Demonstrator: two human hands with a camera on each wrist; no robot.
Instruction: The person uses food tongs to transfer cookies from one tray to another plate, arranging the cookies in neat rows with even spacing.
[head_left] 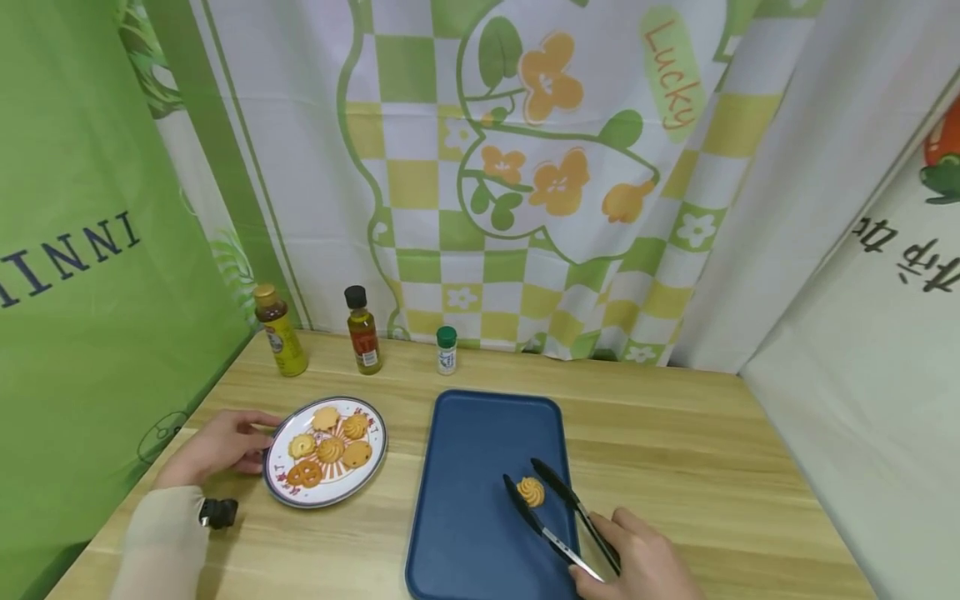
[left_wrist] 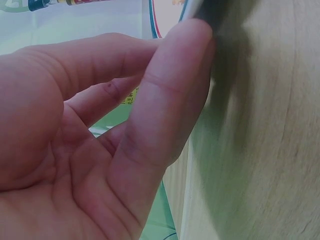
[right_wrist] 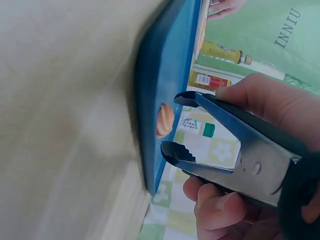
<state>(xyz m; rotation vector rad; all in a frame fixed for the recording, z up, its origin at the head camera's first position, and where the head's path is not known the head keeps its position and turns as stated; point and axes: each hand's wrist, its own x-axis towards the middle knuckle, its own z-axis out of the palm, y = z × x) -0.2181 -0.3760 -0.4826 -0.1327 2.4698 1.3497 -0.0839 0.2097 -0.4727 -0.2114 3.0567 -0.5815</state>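
Observation:
My left hand (head_left: 225,443) grips the left rim of a white oval plate (head_left: 343,492) with a dark blue edge. Several cookies lie on it, among them a pretzel-shaped cookie (head_left: 305,474) and a swirled cookie (head_left: 330,450). In the left wrist view, the fingertips are right at the plate's rim (left_wrist: 156,17). A pair of black-tipped metal tongs (head_left: 558,546) is held in my right hand (head_left: 637,560). Their arms are spread on either side of another swirled cookie (head_left: 530,492), which lies on a dark blue tray (head_left: 480,467). The right wrist view shows this cookie (right_wrist: 165,120) between the tong tips.
Along the table's back stand a yellow-labelled bottle (head_left: 281,333), a black-capped oil bottle (head_left: 363,333) and a small green-capped shaker (head_left: 446,350). A patterned curtain (head_left: 540,167) hangs behind them. The wooden table (head_left: 675,450) extends to the right of the tray.

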